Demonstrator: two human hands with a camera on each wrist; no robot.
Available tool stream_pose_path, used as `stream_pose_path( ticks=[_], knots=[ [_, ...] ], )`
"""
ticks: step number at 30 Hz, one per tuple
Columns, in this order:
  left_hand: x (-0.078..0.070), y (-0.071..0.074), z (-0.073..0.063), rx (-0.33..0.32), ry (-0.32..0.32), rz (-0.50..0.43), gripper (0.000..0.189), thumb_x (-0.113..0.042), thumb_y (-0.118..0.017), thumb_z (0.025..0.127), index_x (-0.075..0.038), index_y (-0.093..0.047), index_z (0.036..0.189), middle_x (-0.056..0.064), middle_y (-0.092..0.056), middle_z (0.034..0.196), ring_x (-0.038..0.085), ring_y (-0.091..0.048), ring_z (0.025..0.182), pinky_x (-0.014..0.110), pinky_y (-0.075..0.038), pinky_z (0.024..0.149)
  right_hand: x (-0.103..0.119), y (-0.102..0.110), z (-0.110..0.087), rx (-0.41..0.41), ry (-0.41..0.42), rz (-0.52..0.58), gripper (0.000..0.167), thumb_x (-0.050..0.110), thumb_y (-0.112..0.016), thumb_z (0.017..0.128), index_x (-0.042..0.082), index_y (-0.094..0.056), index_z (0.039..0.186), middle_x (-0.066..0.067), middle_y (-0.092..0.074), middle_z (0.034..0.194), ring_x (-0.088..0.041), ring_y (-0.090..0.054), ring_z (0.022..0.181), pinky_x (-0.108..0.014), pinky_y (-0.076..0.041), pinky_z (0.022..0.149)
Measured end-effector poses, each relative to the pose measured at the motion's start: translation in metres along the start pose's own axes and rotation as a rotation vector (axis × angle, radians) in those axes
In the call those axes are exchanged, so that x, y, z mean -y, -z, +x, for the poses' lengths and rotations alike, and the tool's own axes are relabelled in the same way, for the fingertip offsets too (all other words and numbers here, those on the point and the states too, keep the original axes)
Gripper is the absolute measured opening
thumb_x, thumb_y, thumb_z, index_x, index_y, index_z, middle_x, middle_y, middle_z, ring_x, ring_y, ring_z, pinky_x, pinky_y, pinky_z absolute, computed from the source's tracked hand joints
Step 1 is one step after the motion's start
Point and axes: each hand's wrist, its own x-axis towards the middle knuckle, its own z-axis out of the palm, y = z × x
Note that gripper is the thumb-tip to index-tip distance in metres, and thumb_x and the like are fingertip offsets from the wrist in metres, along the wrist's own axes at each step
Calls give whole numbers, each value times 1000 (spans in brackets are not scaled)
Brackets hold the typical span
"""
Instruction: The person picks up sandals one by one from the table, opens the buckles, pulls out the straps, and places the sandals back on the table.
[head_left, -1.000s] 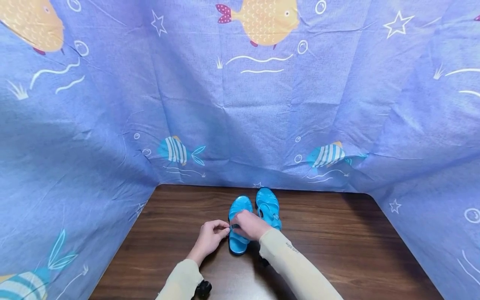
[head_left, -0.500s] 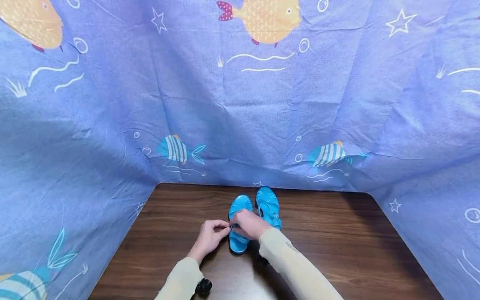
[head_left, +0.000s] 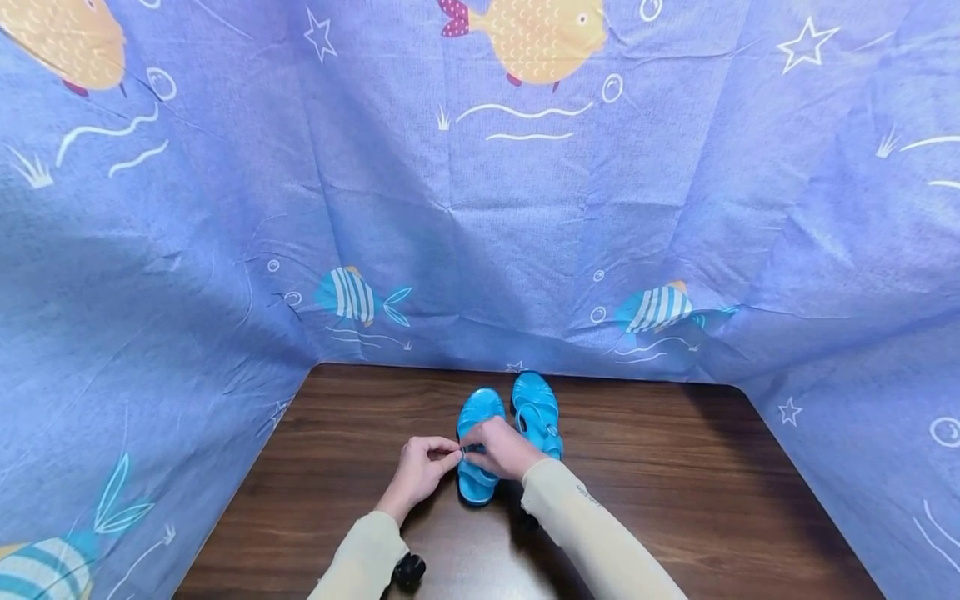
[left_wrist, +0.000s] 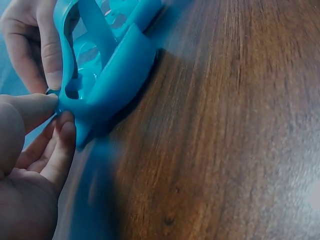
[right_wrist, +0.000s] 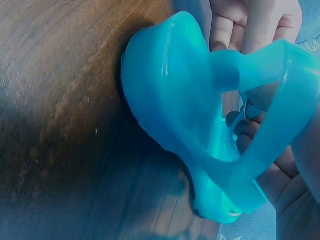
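Note:
A glossy blue jelly sandal [head_left: 480,406] lies toe away on the wooden table, its middle covered by my right hand [head_left: 512,452]. My left hand [head_left: 420,473] pinches the sandal's outer left side between thumb and fingers, as the left wrist view shows up close. From above, the right hand's fingers reach across and pinch the ankle strap right beside the left fingertips. A small metal buckle [right_wrist: 247,111] shows between the hands in the right wrist view, partly hidden by the straps. The matching sandal [head_left: 534,392] sits just to the right, its strap and buckle facing up.
The brown wooden table [head_left: 675,483] spreads out on both sides of the sandals. A blue fish-print cloth [head_left: 517,233] hangs behind and at both sides, close to the table's far edge. Black wrist devices [head_left: 408,570] sit under the cream sleeves.
Both hands stay at the same strap, with only slight finger shifts. The right hand's fingers have opened out a little at the buckle. The head view has tilted slightly.

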Motion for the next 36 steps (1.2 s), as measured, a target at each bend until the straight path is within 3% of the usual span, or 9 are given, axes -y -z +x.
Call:
stream_pose_path(
  ticks=[7, 20, 33, 36],
  knots=[
    [-8, -1, 4, -23, -3, 23, 10, -20, -81, 95, -14, -84, 100, 0, -80, 98, 12, -74, 90, 29, -61, 81, 0, 6, 0, -23, 24, -26, 16, 17, -76, 99, 11, -82, 113, 2, -79, 107, -6, -72, 101, -19, -57, 88],
    [-12, -2, 3, -55, -49, 66, 6, -15, -82, 93, -11, -84, 96, 1, -80, 93, 13, -73, 85, 30, -61, 78, -1, 1, 0, -27, 17, -34, 17, 18, -75, 99, 12, -81, 114, 1, -79, 109, -7, -72, 104, -21, -58, 90],
    [-3, 1, -2, 3, 70, -21, 8, -17, -83, 92, -13, -84, 99, 2, -79, 97, 15, -74, 87, 31, -63, 80, 0, -5, -5, -22, 17, -46, 17, 19, -75, 100, 13, -82, 114, 4, -79, 108, -4, -72, 101, -19, -57, 90],
    [-3, 2, -1, 13, 57, -5, 10, -17, -82, 93, -12, -84, 101, 3, -80, 98, 16, -74, 88, 32, -63, 80, 1, -5, -5, -37, 29, -58, 16, 18, -76, 99, 13, -82, 113, 3, -79, 107, -5, -72, 101, -21, -58, 90]
  ],
)
